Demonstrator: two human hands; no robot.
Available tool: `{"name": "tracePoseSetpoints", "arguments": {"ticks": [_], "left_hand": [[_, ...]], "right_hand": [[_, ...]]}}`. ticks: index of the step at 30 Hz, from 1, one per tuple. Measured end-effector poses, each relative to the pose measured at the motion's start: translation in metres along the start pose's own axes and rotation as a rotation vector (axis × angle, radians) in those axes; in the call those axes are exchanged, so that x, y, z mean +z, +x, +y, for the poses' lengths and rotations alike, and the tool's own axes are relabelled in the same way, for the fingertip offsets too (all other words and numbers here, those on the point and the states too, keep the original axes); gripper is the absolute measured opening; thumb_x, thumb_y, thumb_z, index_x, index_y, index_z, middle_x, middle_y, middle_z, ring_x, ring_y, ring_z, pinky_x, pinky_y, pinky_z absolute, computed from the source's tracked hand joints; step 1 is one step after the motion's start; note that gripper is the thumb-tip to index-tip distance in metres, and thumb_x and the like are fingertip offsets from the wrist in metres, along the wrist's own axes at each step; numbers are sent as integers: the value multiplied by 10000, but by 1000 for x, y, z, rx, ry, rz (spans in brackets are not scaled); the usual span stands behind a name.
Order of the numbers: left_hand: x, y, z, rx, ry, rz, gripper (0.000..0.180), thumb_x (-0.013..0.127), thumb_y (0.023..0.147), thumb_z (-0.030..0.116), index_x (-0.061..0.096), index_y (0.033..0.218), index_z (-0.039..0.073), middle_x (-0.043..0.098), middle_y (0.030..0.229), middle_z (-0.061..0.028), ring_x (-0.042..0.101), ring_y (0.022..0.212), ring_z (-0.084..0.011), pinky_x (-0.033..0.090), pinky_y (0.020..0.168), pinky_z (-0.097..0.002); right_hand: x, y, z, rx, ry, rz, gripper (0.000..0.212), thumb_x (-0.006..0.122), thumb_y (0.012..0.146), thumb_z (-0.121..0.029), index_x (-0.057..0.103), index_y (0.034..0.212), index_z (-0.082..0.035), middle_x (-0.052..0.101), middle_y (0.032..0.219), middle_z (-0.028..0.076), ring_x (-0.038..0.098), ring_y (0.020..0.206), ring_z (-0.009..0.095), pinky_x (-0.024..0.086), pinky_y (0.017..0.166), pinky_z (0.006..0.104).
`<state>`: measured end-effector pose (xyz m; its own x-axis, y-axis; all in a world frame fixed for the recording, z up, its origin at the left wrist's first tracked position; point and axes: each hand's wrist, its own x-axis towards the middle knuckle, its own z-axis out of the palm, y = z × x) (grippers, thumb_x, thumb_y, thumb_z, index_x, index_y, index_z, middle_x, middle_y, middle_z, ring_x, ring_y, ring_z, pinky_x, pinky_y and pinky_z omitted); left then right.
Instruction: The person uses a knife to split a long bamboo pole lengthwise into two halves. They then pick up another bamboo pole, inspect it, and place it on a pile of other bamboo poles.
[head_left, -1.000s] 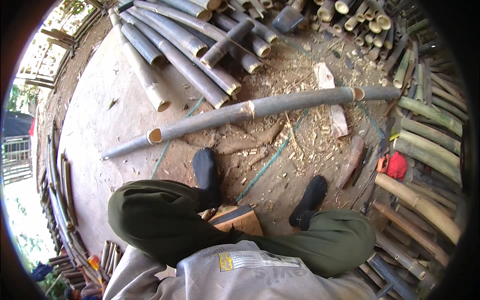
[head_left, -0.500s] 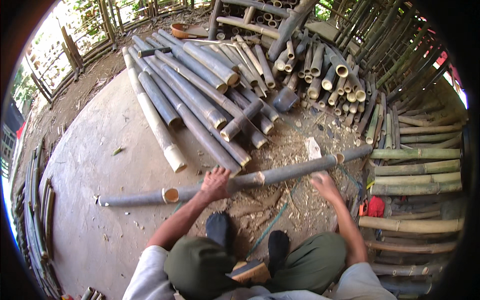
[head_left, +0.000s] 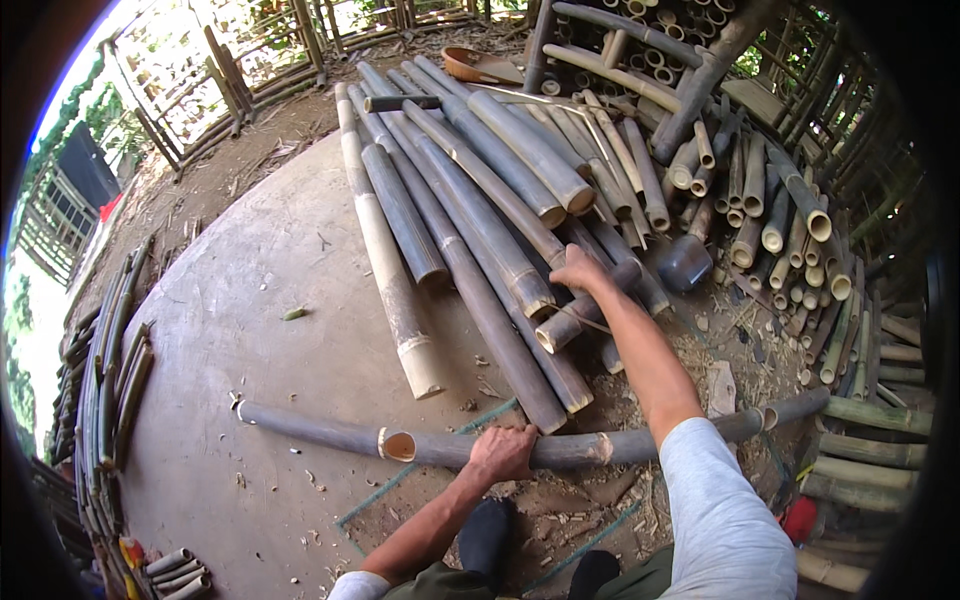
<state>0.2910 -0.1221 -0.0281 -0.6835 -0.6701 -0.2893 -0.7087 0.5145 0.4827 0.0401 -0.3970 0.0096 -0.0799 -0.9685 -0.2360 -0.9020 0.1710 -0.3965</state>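
A long dark bamboo pole [head_left: 470, 450] lies crosswise in front of me, with an open notch cut into its left part and pale rings at its joints. My left hand [head_left: 503, 453] is closed over its top near the middle. Farther out, my right hand [head_left: 582, 270] reaches into the bamboo pile with its fingers curled. It is beside a short thick bamboo piece [head_left: 575, 318] lying across the other poles. What those fingers grip is hidden. Long bamboo poles [head_left: 455, 285] fan out beyond the crosswise pole, their cut ends toward me.
Stacked cut bamboo [head_left: 765, 215] fills the far right, beside a dark rounded container [head_left: 686, 264]. A woven basket [head_left: 472, 66] sits at the back. More poles [head_left: 110, 350] lie along the left edge. Shavings and a green cord [head_left: 390, 490] are on the ground near my feet.
My right hand has left its place beside the crosswise pole and reached forward to the pile. The left hand stays on the pole. The whole view has shifted.
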Motion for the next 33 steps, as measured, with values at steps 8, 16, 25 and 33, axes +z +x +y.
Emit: {"name": "tracePoseSetpoints", "arguments": {"ticks": [8,16,25,33], "left_hand": [[-8,-9,1,-57,-30,-44,658,834,706,365,595,1236,57,742,1048,-193,725,1018,-348,561,879,-482],[3,-16,-2,50,22,144,732,876,682,416,608,1268,68,703,1164,-218,676,1136,-350,537,958,-480],[-242,-63,-1,95,-241,1487,536,877,775,200,647,1204,-23,667,1122,-229,630,1022,-426,502,934,-496],[-413,-91,-3,-14,-610,476,659,846,797,485,701,1240,19,728,1113,-88,673,987,-179,515,897,-333]], "right_hand": [[-45,-71,-15,45,-30,191,552,760,721,-297,616,1190,-43,693,1197,260,645,1166,436,522,962,509],[-168,-324,81,92,-145,558,511,786,697,-193,587,1144,-49,706,1075,250,660,1055,462,515,861,525],[-214,-616,160,160,-326,872,525,779,638,-84,601,1132,-57,657,980,213,622,948,473,480,822,538],[-213,-698,175,169,-367,940,661,867,602,-42,604,1209,-43,648,1098,197,584,1069,444,455,947,512]]}}
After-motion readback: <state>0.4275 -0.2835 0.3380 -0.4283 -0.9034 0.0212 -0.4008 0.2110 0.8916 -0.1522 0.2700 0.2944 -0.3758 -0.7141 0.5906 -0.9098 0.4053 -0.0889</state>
